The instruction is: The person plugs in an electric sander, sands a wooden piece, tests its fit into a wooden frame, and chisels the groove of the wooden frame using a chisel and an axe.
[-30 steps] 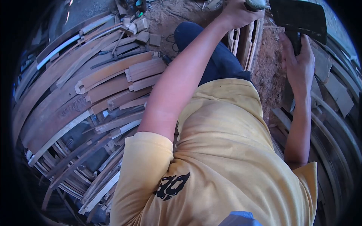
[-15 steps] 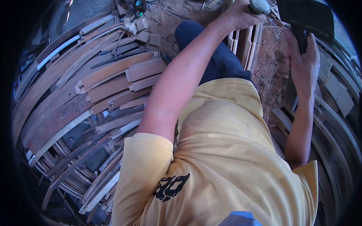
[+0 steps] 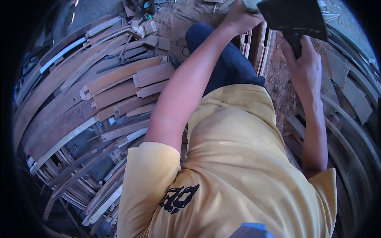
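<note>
At the top of the head view, my left hand (image 3: 238, 19) is closed around a chisel (image 3: 251, 5); only its pale, rounded handle end shows, and the blade is out of sight. Right of it, my right hand (image 3: 304, 59) grips the handle of a mallet (image 3: 293, 16) with a broad, dark, blocky head. The mallet's head is raised close beside the chisel handle; whether they touch I cannot tell. Below the left hand, slotted wooden pieces (image 3: 260, 49) lie lengthwise beside my leg.
Stacked boards and shaped timber (image 3: 115, 85) fill the left side. Small wood blocks (image 3: 151, 39) lie near the top left. Wood shavings (image 3: 274, 83) cover the ground by my leg. More long pieces and flat offcuts (image 3: 355, 95) lie on the right.
My right hand and the mallet have moved left, toward the chisel handle. My left hand has shifted a little left and upward with the chisel.
</note>
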`<state>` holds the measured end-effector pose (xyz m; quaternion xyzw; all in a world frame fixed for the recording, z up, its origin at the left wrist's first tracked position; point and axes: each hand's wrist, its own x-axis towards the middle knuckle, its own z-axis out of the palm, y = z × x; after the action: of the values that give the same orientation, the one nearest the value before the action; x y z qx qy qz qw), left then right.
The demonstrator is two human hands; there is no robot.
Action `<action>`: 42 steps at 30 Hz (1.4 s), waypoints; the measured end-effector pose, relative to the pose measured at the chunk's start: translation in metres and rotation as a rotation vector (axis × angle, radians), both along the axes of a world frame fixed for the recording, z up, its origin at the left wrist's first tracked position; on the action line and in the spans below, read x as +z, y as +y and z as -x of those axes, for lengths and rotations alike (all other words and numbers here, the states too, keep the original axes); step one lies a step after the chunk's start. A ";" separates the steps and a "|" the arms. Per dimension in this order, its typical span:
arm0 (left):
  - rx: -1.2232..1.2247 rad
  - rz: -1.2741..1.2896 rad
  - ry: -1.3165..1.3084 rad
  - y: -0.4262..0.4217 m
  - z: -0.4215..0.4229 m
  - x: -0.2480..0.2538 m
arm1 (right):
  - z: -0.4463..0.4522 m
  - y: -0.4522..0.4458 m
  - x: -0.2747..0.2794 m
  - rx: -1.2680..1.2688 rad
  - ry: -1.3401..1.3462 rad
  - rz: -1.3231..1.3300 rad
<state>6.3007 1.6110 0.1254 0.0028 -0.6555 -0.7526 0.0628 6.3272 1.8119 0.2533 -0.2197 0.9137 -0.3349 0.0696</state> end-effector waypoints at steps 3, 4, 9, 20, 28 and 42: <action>0.025 0.265 0.118 0.005 0.001 0.002 | 0.002 -0.002 0.020 -0.040 0.018 0.010; 0.020 0.144 0.148 0.007 0.004 0.000 | 0.005 -0.002 0.023 -0.056 0.063 0.025; -0.171 0.403 0.008 0.002 0.011 -0.020 | 0.016 0.003 0.007 -0.024 0.070 -0.250; -0.048 0.160 0.128 0.002 -0.005 0.000 | -0.001 -0.006 0.009 0.033 0.167 0.087; 0.010 0.352 0.075 0.000 -0.005 -0.042 | -0.006 -0.001 -0.003 0.050 0.302 0.139; 0.136 0.383 -0.354 0.003 0.016 -0.045 | 0.002 0.007 -0.018 -0.067 -0.032 0.076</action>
<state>6.2849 1.6140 0.0809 0.1664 -0.7851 -0.5966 -0.0030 6.3256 1.8188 0.2351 -0.1861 0.9058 -0.3750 0.0645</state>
